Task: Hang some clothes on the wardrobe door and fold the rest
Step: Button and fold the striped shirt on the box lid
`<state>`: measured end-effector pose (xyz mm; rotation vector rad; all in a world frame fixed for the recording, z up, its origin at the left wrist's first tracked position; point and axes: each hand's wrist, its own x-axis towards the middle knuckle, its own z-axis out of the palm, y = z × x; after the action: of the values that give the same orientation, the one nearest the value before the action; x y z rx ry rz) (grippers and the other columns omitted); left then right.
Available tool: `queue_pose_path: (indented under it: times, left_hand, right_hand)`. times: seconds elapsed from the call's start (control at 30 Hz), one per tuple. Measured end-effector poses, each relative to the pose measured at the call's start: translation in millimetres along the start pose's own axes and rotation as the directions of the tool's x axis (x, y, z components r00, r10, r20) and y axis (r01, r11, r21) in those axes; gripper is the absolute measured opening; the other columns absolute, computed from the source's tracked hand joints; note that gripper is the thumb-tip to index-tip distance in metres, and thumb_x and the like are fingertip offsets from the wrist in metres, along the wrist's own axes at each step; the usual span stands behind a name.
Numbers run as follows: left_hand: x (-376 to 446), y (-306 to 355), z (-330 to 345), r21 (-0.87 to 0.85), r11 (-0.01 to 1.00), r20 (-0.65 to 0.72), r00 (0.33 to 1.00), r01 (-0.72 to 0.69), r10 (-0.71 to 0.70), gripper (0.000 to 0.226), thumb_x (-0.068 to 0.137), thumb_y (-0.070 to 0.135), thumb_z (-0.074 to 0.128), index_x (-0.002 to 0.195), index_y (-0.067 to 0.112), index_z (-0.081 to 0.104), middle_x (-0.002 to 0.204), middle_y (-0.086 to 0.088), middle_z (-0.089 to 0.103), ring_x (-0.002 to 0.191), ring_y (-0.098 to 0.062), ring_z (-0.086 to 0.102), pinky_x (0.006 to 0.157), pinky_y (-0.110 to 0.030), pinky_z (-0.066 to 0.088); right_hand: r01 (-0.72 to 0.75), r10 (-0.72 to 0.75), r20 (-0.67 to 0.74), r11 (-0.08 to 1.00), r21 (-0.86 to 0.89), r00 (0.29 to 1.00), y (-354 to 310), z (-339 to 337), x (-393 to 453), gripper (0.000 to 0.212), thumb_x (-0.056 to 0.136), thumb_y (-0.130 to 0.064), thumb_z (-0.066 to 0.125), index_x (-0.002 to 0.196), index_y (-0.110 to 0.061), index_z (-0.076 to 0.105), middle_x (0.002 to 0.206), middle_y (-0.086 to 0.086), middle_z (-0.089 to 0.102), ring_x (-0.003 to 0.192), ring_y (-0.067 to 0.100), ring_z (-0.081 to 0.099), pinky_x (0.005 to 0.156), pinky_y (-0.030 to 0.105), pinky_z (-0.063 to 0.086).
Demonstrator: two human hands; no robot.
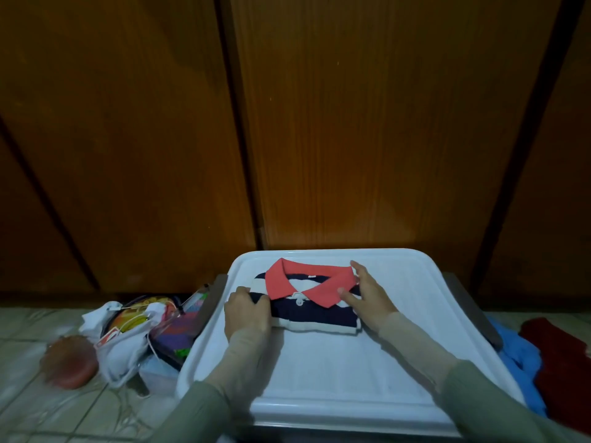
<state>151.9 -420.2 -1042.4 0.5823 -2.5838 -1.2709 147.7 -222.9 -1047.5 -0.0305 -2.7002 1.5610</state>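
A small navy-and-white striped polo shirt [315, 311] with a coral collar lies folded into a neat rectangle on a white plastic lid [335, 378]. My left hand [248, 314] grips the shirt's left edge, fingers curled over it. At the shirt's right side my right hand [369, 297] rests flat, its fingers straight, the thumb touching the collar. Brown wooden wardrobe doors [367, 123] stand shut right behind the lid.
On the tiled floor to the left lie a white plastic bag [123, 350], colourful packets [177, 330] and a reddish round object [72, 366]. To the right of the lid sit a blue cloth [521, 362] and a dark red cloth [563, 369].
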Motion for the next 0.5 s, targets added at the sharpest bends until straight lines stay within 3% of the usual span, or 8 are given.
queue_pose_path:
  times: [0.07,0.13,0.2,0.27,0.33,0.4,0.5]
  left_hand:
    - [3,1,-4,0.140,0.990,0.015,1.000,0.004,-0.007,0.026,0.092,0.023,0.045,0.107,0.006,0.056,0.114,-0.018,0.059,0.105,-0.035,0.052,0.084,-0.038,0.042]
    - [5,6,-7,0.178,0.984,0.020,0.999,0.026,-0.030,0.032,0.097,0.029,0.036,0.112,0.007,0.053,0.121,-0.018,0.056,0.110,-0.035,0.051,0.088,-0.038,0.039]
    - [9,12,-10,0.193,0.981,0.032,0.999,0.013,-0.020,0.040,0.100,0.035,0.029,0.119,0.008,0.052,0.126,-0.017,0.054,0.115,-0.035,0.049,0.092,-0.038,0.037]
    - [16,19,-11,0.189,0.982,0.077,0.997,-0.016,0.002,0.046,0.099,0.044,0.029,0.125,0.011,0.051,0.128,-0.014,0.054,0.117,-0.033,0.049,0.094,-0.037,0.037]
    - [26,23,-6,0.176,0.984,0.147,0.989,-0.032,0.006,0.050,0.097,0.051,0.032,0.125,0.014,0.050,0.125,-0.011,0.056,0.114,-0.032,0.051,0.093,-0.036,0.038]
    - [33,23,3,0.173,0.983,0.211,0.977,-0.057,0.020,0.048,0.095,0.052,0.035,0.120,0.014,0.049,0.122,-0.010,0.058,0.110,-0.031,0.053,0.090,-0.036,0.040]
    - [32,20,16,0.101,0.992,0.200,0.978,-0.075,0.053,0.034,0.098,0.039,0.038,0.116,0.010,0.046,0.121,-0.013,0.057,0.108,-0.031,0.053,0.087,-0.035,0.039]
  right_hand:
    - [-0.089,0.092,-0.166,0.996,0.026,0.982,0,-3,4,0.054,0.094,-0.027,0.055,0.141,-0.015,0.032,0.140,0.010,0.043,0.125,0.028,0.046,0.103,0.038,0.042]
    - [-0.202,0.215,-0.260,0.976,0.076,0.941,0,-11,5,0.034,0.093,-0.027,0.055,0.123,-0.011,0.047,0.115,0.015,0.060,0.100,0.030,0.059,0.085,0.038,0.049]
    - [-0.277,0.310,-0.214,0.946,0.170,0.926,2,-19,1,0.024,0.092,-0.024,0.057,0.106,-0.006,0.054,0.083,0.016,0.066,0.067,0.027,0.059,0.063,0.035,0.049]
    - [-0.296,0.335,-0.170,0.929,0.222,0.927,3,-22,-4,0.020,0.090,-0.021,0.060,0.101,-0.005,0.054,0.065,0.015,0.063,0.050,0.023,0.052,0.052,0.032,0.045]
    - [-0.268,0.331,-0.207,0.922,0.280,0.921,2,-21,-5,0.018,0.088,-0.019,0.063,0.096,-0.008,0.052,0.062,0.014,0.063,0.046,0.022,0.053,0.056,0.033,0.050]
    - [-0.242,0.326,-0.267,0.922,0.303,0.907,1,-19,-2,0.016,0.085,-0.020,0.068,0.086,-0.010,0.056,0.065,0.009,0.065,0.047,0.019,0.058,0.071,0.038,0.058]
    - [-0.249,0.342,-0.297,0.918,0.310,0.892,2,-15,4,0.017,0.082,-0.020,0.072,0.073,-0.009,0.062,0.067,0.006,0.065,0.049,0.016,0.058,0.077,0.043,0.058]
